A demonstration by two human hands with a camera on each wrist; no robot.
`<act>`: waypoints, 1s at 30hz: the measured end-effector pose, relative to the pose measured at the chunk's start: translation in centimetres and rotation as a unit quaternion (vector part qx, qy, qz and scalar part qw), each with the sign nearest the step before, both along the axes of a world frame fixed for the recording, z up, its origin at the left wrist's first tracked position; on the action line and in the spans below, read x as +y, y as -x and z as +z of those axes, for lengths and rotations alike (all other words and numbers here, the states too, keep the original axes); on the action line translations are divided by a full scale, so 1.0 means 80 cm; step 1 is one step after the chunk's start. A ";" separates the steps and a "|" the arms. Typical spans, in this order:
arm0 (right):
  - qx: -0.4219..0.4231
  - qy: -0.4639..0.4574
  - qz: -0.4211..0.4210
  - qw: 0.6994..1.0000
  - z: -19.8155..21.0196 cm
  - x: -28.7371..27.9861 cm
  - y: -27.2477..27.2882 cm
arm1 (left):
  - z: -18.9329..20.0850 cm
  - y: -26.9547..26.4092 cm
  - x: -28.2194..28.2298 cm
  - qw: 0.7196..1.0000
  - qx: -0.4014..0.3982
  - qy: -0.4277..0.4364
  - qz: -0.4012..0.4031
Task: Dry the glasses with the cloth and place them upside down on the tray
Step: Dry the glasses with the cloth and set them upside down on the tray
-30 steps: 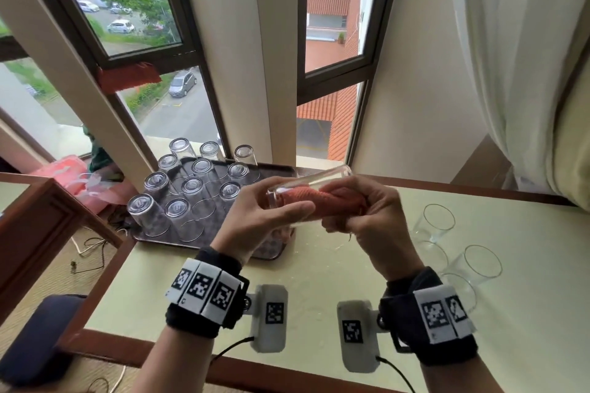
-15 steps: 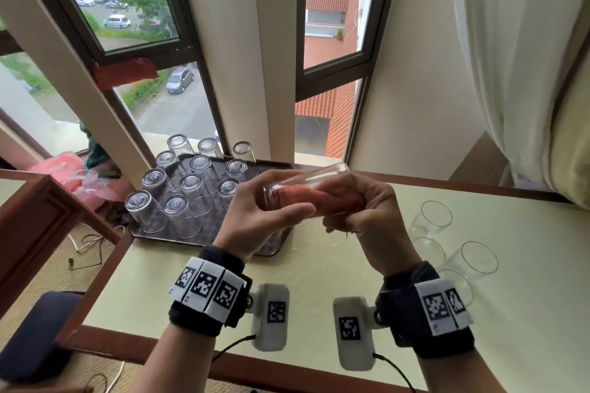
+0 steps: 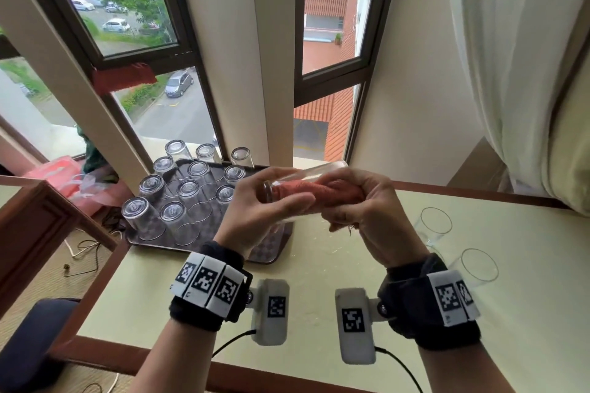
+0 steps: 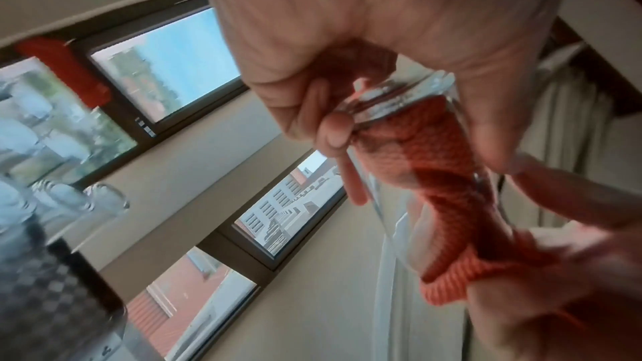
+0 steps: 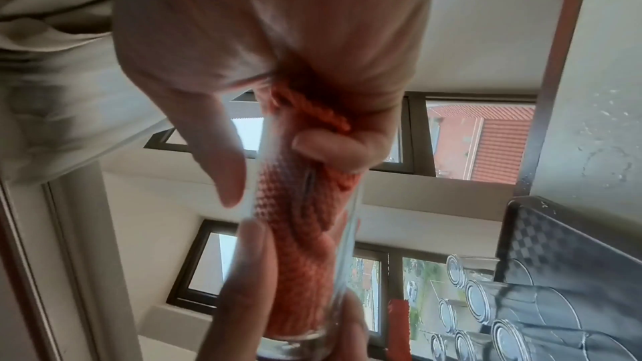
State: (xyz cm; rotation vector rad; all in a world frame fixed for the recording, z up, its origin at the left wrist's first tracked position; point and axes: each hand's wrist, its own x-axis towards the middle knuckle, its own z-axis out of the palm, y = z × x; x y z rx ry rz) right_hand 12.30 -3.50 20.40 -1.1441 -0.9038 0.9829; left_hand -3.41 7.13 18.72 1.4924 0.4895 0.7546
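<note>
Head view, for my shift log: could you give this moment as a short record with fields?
left hand: grips glass at its base end
glass: held on its side above the table
cloth: orange, stuffed inside the glass
right hand: grips cloth at the glass mouth
tray: eleven glasses upside down
undried glasses: upright on the table, right side

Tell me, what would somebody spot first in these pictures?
Likely the two hands in the middle: the left hand holds a glass on its side, and the right hand stuffs an orange cloth inside it. Next, the dark tray behind on the left, crowded with upside-down glasses. Upright glasses wait on the table to the right.
</note>
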 end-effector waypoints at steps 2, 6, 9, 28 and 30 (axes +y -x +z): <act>0.016 0.017 0.016 1.000 -0.002 0.000 -0.006 | -0.003 0.000 0.003 0.998 -0.003 -0.069 0.002; 0.058 -0.029 -0.020 0.998 -0.007 0.002 -0.012 | -0.001 -0.010 -0.002 0.995 -0.002 -0.095 0.011; 0.073 -0.069 -0.038 0.994 -0.007 0.004 -0.015 | 0.008 -0.019 -0.002 1.000 0.001 0.019 -0.014; 0.010 -0.051 -0.040 0.998 0.013 -0.014 -0.073 | 0.017 -0.086 -0.007 1.000 0.017 0.013 -0.006; -0.014 -0.020 -0.026 0.999 0.013 -0.017 -0.080 | 0.016 -0.085 -0.004 0.998 0.017 -0.065 -0.017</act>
